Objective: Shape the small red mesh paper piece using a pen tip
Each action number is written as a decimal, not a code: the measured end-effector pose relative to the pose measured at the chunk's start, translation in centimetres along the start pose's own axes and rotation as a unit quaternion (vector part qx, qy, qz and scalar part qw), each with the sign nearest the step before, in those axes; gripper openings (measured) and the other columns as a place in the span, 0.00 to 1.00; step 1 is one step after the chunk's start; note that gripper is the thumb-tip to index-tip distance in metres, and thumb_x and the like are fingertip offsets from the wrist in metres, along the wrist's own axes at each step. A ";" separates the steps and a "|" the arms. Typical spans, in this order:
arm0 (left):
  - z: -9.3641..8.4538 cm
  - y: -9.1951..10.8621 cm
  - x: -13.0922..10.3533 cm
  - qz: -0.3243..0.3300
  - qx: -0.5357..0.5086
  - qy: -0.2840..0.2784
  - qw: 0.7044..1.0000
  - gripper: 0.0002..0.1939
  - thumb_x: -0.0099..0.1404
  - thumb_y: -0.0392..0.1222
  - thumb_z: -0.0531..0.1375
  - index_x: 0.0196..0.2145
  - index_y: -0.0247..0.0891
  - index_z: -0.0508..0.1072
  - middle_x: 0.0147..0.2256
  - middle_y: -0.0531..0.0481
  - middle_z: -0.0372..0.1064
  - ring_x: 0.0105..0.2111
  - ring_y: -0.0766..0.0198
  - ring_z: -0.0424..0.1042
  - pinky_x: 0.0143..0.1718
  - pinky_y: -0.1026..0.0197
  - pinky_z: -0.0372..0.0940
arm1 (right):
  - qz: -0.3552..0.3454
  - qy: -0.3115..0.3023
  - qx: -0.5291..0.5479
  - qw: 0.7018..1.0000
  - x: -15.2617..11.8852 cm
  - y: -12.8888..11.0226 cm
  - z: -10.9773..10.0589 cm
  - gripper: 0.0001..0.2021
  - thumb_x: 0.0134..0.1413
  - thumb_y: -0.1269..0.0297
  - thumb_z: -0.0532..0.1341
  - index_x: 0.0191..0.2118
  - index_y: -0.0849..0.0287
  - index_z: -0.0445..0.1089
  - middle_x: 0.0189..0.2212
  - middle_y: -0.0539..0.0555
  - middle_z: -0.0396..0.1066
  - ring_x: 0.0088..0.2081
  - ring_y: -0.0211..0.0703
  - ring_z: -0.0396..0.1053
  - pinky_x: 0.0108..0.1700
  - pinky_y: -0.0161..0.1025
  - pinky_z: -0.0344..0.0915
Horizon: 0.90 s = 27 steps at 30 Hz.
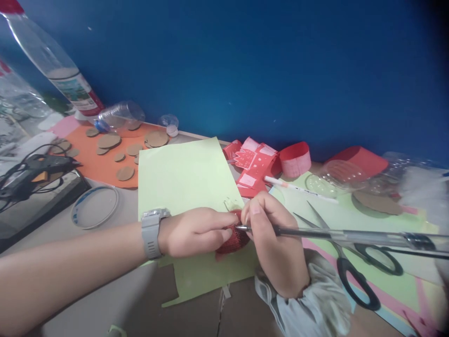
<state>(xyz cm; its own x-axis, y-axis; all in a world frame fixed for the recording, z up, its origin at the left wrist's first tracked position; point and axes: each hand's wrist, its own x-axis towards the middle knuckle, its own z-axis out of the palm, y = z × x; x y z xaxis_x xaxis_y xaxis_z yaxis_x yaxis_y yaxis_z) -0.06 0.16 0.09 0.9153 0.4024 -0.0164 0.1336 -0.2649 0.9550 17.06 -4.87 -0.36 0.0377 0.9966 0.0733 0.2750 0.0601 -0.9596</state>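
Observation:
My right hand grips a clear-barrelled pen close to its metal tip. The tip points left, at a dark red piece with a mesh-like surface. My left hand, with a grey watch on its wrist, holds that red piece between its fingers and thumb, on a light green sheet of paper. Fingers cover part of the red piece, so its full shape is hidden. Dark pen marks show on the sheet just above it. Whether the pen tip touches the red piece I cannot tell.
Scissors lie partly open at right, beneath the pen. Behind are red paper shapes and a white marker. At left are cardboard discs, a tape ring, a glue gun and a tall bottle.

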 end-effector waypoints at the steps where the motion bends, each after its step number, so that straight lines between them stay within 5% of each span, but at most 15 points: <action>1: 0.0 0.0 0.0 -0.003 0.002 0.000 1.000 0.09 0.71 0.37 0.46 0.31 0.36 0.59 0.27 0.50 0.64 0.28 0.65 0.63 0.33 0.65 0.61 | 0.000 0.002 0.000 1.000 0.0 0.0 0.0 0.14 0.63 0.68 0.51 0.24 0.56 0.55 0.20 0.45 0.56 0.22 0.34 0.53 0.23 0.34 0.52; 27: 0.4 -0.3 -0.3 0.016 -0.077 0.035 0.996 0.11 0.74 0.41 0.45 0.34 0.36 0.59 0.30 0.49 0.64 0.30 0.64 0.63 0.35 0.62 0.62 | -0.026 0.003 0.016 1.000 0.0 -0.3 0.0 0.14 0.63 0.68 0.49 0.23 0.56 0.54 0.19 0.46 0.55 0.22 0.35 0.53 0.24 0.34 0.53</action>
<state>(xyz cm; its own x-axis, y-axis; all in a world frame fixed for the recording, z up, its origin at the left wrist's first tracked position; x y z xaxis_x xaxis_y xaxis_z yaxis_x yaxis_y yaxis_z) -0.27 -0.22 -0.26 0.8884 0.4580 0.0308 0.0393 -0.1429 0.9890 16.99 -4.88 -0.11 0.0305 0.9917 0.1250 0.2454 0.1138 -0.9627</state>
